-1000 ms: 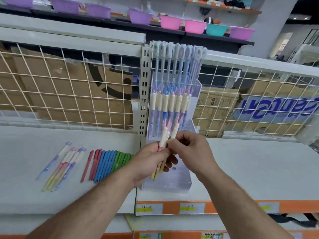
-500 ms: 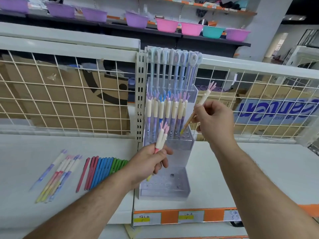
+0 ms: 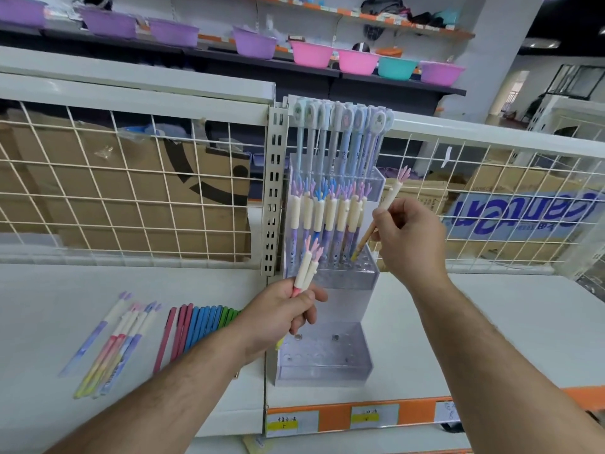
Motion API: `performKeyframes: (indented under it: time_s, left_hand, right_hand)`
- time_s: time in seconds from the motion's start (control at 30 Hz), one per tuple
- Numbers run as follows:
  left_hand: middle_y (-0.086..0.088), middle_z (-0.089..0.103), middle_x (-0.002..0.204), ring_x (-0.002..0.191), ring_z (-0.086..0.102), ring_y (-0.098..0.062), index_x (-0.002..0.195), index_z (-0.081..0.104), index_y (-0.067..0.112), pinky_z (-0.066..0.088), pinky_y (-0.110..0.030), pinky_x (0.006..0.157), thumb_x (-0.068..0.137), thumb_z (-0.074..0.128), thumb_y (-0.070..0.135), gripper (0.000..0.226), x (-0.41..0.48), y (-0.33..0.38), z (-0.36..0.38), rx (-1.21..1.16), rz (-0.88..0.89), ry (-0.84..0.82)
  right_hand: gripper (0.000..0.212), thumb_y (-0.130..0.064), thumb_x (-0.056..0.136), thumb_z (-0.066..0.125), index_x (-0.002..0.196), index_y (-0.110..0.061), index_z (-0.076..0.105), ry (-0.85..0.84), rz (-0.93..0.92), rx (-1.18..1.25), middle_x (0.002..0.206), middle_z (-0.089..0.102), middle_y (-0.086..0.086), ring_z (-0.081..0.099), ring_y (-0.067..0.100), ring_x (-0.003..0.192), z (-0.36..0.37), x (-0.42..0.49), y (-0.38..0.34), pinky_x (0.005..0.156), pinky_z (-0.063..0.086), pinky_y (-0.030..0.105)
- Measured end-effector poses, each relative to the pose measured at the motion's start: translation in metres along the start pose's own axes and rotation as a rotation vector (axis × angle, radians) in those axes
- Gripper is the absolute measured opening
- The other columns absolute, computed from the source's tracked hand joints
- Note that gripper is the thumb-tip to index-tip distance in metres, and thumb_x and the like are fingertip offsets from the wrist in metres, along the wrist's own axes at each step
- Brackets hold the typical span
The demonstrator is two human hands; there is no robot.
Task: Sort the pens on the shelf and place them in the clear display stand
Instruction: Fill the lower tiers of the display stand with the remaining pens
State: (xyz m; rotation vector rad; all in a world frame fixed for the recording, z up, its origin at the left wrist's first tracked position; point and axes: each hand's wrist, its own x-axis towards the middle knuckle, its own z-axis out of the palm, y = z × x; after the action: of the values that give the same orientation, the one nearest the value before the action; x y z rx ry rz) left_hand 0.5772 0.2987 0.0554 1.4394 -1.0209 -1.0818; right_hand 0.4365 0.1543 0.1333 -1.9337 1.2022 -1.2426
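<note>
I record the clear display stand (image 3: 324, 371) as transparent plastic, glossy, with light glare on its front walls. The pen (image 3: 391, 194) in the right hand (image 3: 409, 237) has a cream cap of matt plastic. The two pens (image 3: 306, 267) in the left hand (image 3: 281, 312) match it. The slim pens (image 3: 199, 326) lying on the shelf (image 3: 458, 322) look like smooth coloured plastic with a slight sheen. The shelf reads as white painted metal, smooth and satin. The wire mesh panel (image 3: 137, 200) is cream-coated metal wire, and the slotted upright (image 3: 274, 191) is painted metal. The cardboard boxes (image 3: 209, 231) behind are brown and matt, with creased faces. The basins (image 3: 311, 54) above are glossy plastic. The price labels (image 3: 373, 416) look like paper.
</note>
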Motion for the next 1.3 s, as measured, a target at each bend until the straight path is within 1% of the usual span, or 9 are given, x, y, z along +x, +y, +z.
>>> performKeyframes:
  time_s: [0.13, 0.63, 0.73, 0.87, 0.93, 1.0, 1.07, 1.17, 1.3]
  left_hand:
    - [0.000, 0.059, 0.071, 0.061, 0.042, -0.012, 0.108, 0.066, 0.013, 0.040, -0.021, 0.060, 0.105, 0.042, 0.016, 0.024, -0.003, -0.002, -0.007, 0.002, 0.007, -0.020]
    - [-0.004, 0.057, 0.073, 0.059, 0.041, -0.011, 0.109, 0.065, 0.012, 0.039, -0.024, 0.061, 0.105, 0.042, 0.017, 0.024, -0.006, -0.003, -0.012, -0.060, 0.034, -0.048]
    - [-0.007, 0.056, 0.073, 0.057, 0.040, -0.011, 0.107, 0.067, 0.009, 0.037, -0.025, 0.059, 0.103, 0.044, 0.011, 0.024, -0.005, -0.004, -0.012, -0.107, 0.030, -0.052]
    - [-0.011, 0.056, 0.070, 0.056, 0.040, -0.014, 0.086, 0.073, 0.012, 0.034, -0.028, 0.056, 0.093, 0.050, 0.003, 0.026, -0.002, -0.003, -0.009, -0.183, 0.015, -0.046]
    - [-0.010, 0.057, 0.065, 0.057, 0.041, -0.017, 0.077, 0.066, 0.008, 0.035, -0.029, 0.056, 0.083, 0.053, 0.007, 0.014, -0.003, -0.002, -0.007, -0.167, 0.015, -0.065]
    - [-0.009, 0.058, 0.064, 0.059, 0.043, -0.018, 0.075, 0.060, 0.005, 0.037, -0.029, 0.057, 0.083, 0.053, 0.006, 0.011, -0.006, 0.000, -0.007, -0.138, 0.020, -0.071]
    - [-0.010, 0.059, 0.066, 0.060, 0.046, -0.018, 0.073, 0.065, 0.011, 0.039, -0.028, 0.058, 0.092, 0.049, -0.002, 0.028, -0.008, -0.001, -0.009, -0.136, 0.019, -0.046]
    - [-0.007, 0.060, 0.070, 0.064, 0.047, -0.016, 0.089, 0.070, 0.013, 0.040, -0.028, 0.062, 0.101, 0.045, 0.006, 0.028, -0.011, -0.002, -0.013, -0.117, 0.042, -0.054]
    - [-0.002, 0.061, 0.069, 0.067, 0.045, -0.018, 0.090, 0.066, 0.013, 0.038, -0.029, 0.064, 0.104, 0.042, 0.012, 0.028, -0.016, -0.002, -0.016, -0.116, 0.062, -0.022]
  right_hand:
    - [0.013, -0.031, 0.096, 0.062, 0.084, -0.025, 0.065, 0.036, -0.014, -0.035, 0.071, 0.070, -0.005, 0.069, 0.018, 0.071, 0.003, 0.000, 0.002, 0.070, 0.060, 0.045]
    - [0.026, -0.037, 0.092, 0.064, 0.075, -0.016, 0.063, -0.105, 0.009, -0.396, 0.066, 0.066, -0.002, 0.063, 0.019, 0.066, 0.010, -0.014, 0.011, 0.061, 0.054, 0.035]
    - [0.028, -0.034, 0.089, 0.067, 0.067, -0.019, 0.059, -0.086, 0.006, -0.281, 0.058, 0.059, -0.008, 0.054, 0.009, 0.056, 0.008, -0.036, 0.005, 0.052, 0.042, 0.028]
    - [0.020, -0.028, 0.087, 0.073, 0.070, -0.018, 0.068, -0.448, 0.020, -0.014, 0.058, 0.060, -0.013, 0.047, 0.000, 0.050, 0.015, -0.068, -0.009, 0.051, 0.040, 0.016]
    - [0.020, -0.026, 0.087, 0.073, 0.072, -0.015, 0.068, -0.566, 0.021, 0.025, 0.064, 0.062, -0.008, 0.047, 0.003, 0.050, 0.022, -0.077, -0.010, 0.050, 0.039, 0.019]
    - [0.021, -0.022, 0.088, 0.073, 0.071, -0.012, 0.065, -0.566, 0.001, 0.027, 0.063, 0.061, -0.009, 0.049, 0.002, 0.050, 0.025, -0.081, -0.011, 0.051, 0.038, 0.017]
    - [0.022, -0.019, 0.090, 0.072, 0.074, -0.008, 0.062, -0.497, 0.025, 0.098, 0.059, 0.060, -0.010, 0.053, 0.000, 0.051, 0.027, -0.081, -0.013, 0.053, 0.041, 0.015]
    - [0.023, -0.017, 0.092, 0.071, 0.082, 0.001, 0.062, -0.454, 0.075, 0.211, 0.053, 0.058, -0.013, 0.057, 0.000, 0.048, 0.027, -0.080, -0.015, 0.051, 0.041, 0.011]
    - [0.012, -0.018, 0.090, 0.073, 0.082, -0.010, 0.067, -0.533, 0.016, 0.092, 0.072, 0.071, 0.002, 0.066, 0.011, 0.061, 0.030, -0.079, -0.020, 0.060, 0.051, 0.026]
